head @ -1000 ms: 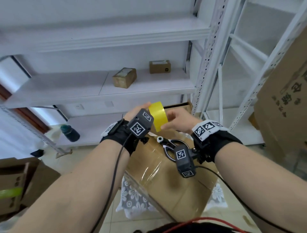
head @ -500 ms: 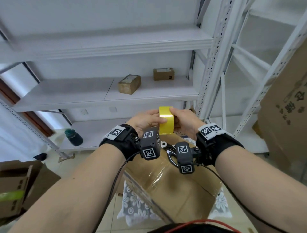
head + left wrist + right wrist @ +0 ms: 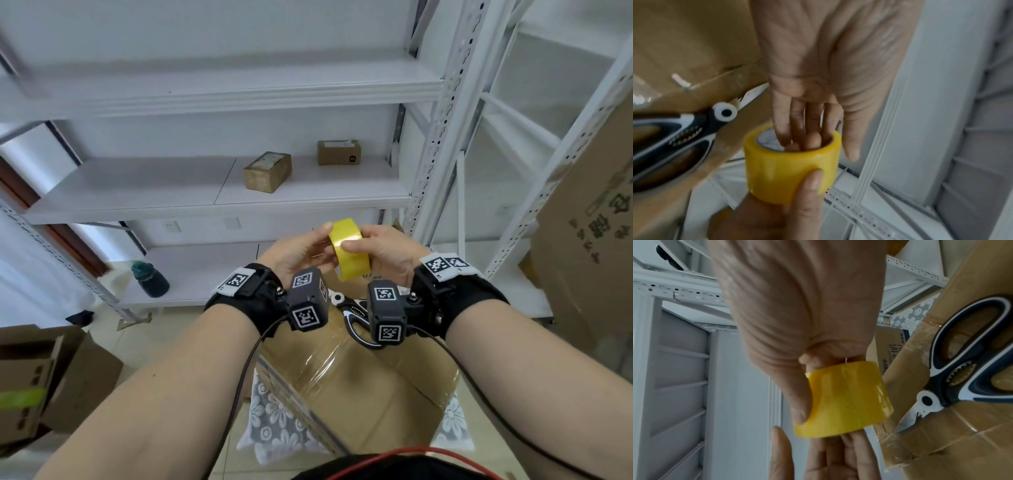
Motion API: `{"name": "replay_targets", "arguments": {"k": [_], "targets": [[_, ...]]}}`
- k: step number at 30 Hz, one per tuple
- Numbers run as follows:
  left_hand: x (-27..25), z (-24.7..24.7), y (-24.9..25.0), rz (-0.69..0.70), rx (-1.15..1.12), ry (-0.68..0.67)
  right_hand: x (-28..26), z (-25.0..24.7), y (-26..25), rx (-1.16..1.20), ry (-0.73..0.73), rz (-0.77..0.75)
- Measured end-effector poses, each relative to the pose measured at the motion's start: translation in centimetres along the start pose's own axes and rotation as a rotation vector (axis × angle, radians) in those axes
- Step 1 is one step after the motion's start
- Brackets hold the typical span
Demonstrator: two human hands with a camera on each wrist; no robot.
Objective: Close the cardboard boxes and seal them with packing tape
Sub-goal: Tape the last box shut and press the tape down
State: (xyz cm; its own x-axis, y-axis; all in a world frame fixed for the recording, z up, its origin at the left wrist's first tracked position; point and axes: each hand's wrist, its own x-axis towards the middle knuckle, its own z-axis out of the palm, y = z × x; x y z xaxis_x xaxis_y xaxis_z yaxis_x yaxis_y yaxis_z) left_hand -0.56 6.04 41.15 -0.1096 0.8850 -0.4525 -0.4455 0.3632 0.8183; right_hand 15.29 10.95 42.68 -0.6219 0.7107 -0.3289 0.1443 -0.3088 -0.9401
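A yellow packing tape roll [image 3: 349, 251] is held up between both hands above a closed cardboard box [image 3: 359, 387] with clear tape along its top seam. My left hand [image 3: 320, 245] has its fingers [image 3: 807, 138] pushed into the roll's core [image 3: 768, 139], thumb beside the rim. My right hand [image 3: 361, 245] grips the roll [image 3: 846, 400] from the other side, its thumb [image 3: 800, 404] pressed on the yellow outer face. Black-and-white scissors [image 3: 354, 318] lie on the box top, under my wrists, also seen as scissors [image 3: 970, 369] beside the roll.
White metal shelving [image 3: 212, 192] stands ahead, with two small cardboard boxes [image 3: 267, 173] on one shelf and a dark bottle [image 3: 150, 279] on the lowest. Open cartons [image 3: 41, 377] sit at the left, a large carton [image 3: 589, 246] at the right. A lace cloth [image 3: 274, 421] lies under the box.
The roll has been turned between my hands and now sits tilted. My left fingers have gone into its core, and my right thumb has shifted onto the outer face. Both hands stay over the box.
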Motion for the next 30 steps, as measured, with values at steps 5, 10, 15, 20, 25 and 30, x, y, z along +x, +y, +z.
{"name": "replay_targets", "arguments": {"k": [5, 10, 15, 20, 25, 30], "targets": [[0.5, 0.0, -1.2, -0.073, -0.143, 0.112, -0.2, 0.3, 0.6, -0.106, -0.039, -0.002], [0.0, 0.8, -2.4, -0.004, -0.043, 0.033, 0.3, 0.3, 1.0, -0.114, 0.179, -0.008], [0.1, 1.2, -2.2, 0.111, 0.035, 0.203, -0.1, 0.1, 0.9, -0.069, 0.189, -0.040], [0.6, 0.6, -2.0, 0.204, 0.209, 0.164, -0.7, 0.4, 0.9, -0.123, 0.082, -0.052], [-0.1, 1.2, -2.3, 0.111, 0.163, 0.105, -0.7, 0.8, 1.2, -0.032, 0.032, -0.030], [-0.7, 1.1, -2.7, 0.033, -0.206, 0.140, -1.3, -0.2, 1.4, 0.147, -0.067, 0.005]]}}
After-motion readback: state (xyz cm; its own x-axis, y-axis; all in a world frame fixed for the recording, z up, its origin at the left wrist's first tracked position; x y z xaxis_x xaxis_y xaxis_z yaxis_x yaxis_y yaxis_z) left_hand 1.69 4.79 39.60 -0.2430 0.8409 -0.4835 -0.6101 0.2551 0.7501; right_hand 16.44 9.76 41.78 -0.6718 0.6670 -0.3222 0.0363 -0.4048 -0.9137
